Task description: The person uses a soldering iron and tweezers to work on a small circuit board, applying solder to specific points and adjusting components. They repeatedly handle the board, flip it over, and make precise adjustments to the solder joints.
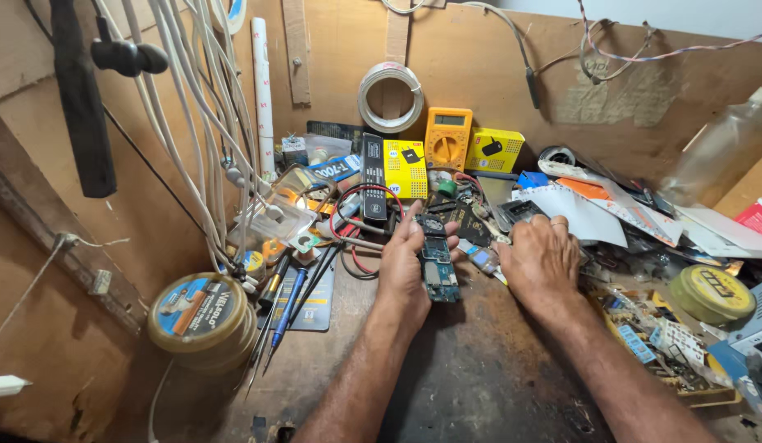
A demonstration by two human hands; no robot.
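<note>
Both hands are down on the cluttered wooden table, right in the thick of the electronics mess. The left hand has its grip closed around a small blue circuit board, fingers wrapped along the board's left edge with the thumb side up toward the top, and the board lies lengthwise just above the table between the two hands. The right hand rests knuckles-up just to the right of the board, fingers curled down into the pile of parts; whether that grip is pinching anything, I cannot tell, the fingertips are hidden. Behind the hands, a yellow multimeter leans against the back board, flanked by two yellow boxes, with red and black probe leads looping down toward the left hand. Off to the left, a round tin of solder paste sits near a blue-handled screwdriver. On the right, a second round tin lies among loose boards and white papers.
</note>
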